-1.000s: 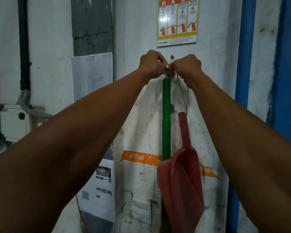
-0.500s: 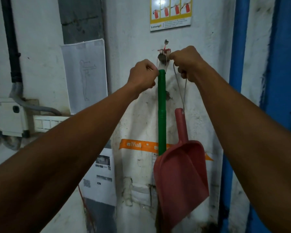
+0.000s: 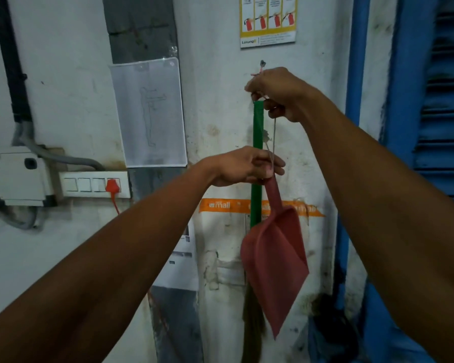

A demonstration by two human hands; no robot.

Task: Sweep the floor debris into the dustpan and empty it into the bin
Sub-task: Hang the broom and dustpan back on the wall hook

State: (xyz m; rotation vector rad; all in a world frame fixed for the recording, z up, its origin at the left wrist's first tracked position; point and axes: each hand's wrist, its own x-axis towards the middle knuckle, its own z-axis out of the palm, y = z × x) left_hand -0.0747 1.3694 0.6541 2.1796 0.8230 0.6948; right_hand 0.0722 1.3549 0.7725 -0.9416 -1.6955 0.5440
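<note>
head view: right hand pinches hanging strings at nail, 12 o'clock. left hand grips red dustpan handle, 6 o'clock of it. risk: green-handled broom drops if its loop slips free.

poster cut off at top, broom bristles behind dustpan

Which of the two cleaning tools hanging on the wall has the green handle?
The broom, hanging behind the red dustpan, whose handle is red.
</note>
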